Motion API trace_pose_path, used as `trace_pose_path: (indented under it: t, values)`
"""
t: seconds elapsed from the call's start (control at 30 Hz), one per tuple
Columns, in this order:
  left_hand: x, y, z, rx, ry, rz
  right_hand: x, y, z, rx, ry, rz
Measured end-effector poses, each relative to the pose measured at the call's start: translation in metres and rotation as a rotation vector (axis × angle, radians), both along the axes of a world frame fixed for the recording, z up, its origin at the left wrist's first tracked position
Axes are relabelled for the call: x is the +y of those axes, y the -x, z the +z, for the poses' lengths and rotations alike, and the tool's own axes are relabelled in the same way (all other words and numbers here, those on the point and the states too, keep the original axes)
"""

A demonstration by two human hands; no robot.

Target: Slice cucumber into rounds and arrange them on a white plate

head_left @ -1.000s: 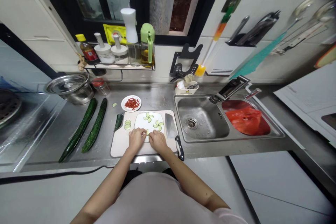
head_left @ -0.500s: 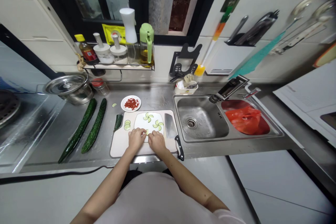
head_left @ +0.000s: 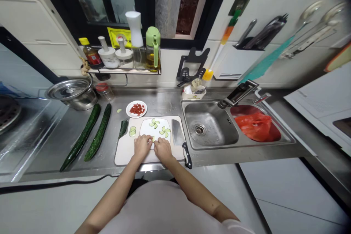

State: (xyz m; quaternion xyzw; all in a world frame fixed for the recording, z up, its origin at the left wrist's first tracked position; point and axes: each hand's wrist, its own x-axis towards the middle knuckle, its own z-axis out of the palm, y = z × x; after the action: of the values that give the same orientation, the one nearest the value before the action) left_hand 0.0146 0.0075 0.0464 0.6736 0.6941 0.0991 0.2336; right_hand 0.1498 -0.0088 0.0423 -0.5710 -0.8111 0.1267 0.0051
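Note:
Over the near edge of a white plate (head_left: 146,126), my left hand (head_left: 142,147) and my right hand (head_left: 163,150) meet with fingertips pinched at a small pale-green cucumber slice (head_left: 153,139), mostly hidden by the fingers. Two pinwheels of cut cucumber slices (head_left: 165,131) lie on the plate's far side and right side. The plate rests on a cutting board (head_left: 124,153). Left of it is a short stack of cucumber slices (head_left: 132,131), with a dark green cucumber end piece (head_left: 123,128) at the board's left edge. A kitchen knife (head_left: 178,133) lies to the right.
Behind the board stands a small plate (head_left: 128,111) of red berries. Two whole cucumbers (head_left: 98,131) lie at left, near a lidded steel pot (head_left: 82,98). At right is a double sink (head_left: 211,124) with a red plastic bag (head_left: 255,126) in its right basin.
My right hand's fingertips have shifted very slightly left beside the slice. My left hand stays nearly in place, and the pinwheels look the same.

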Motion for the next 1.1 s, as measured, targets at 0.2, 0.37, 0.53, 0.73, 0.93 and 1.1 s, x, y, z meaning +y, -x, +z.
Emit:
trace_pose_path:
  t: [0.2,0.37,0.53,0.73,0.93,1.1]
  values:
    - [0.000,-0.002,0.002,0.023,0.007,-0.003,0.002,0.003,0.003,-0.036,0.015,0.020]
    - [-0.001,-0.002,0.005,0.034,0.010,-0.005,0.004,0.005,0.008,-0.058,0.020,0.062]
    - [-0.001,-0.003,0.007,0.024,0.008,-0.006,0.005,0.005,0.013,-0.048,0.025,0.074]
    - [-0.002,0.006,0.005,-0.028,-0.037,0.072,0.009,0.001,0.020,-0.023,0.064,0.007]
    - [0.001,0.049,0.003,0.043,-0.089,0.326,0.010,-0.008,0.026,0.052,0.087,-0.069]
    - [0.007,0.072,0.000,0.144,-0.027,0.401,0.010,-0.012,0.030,0.118,0.071,-0.079]
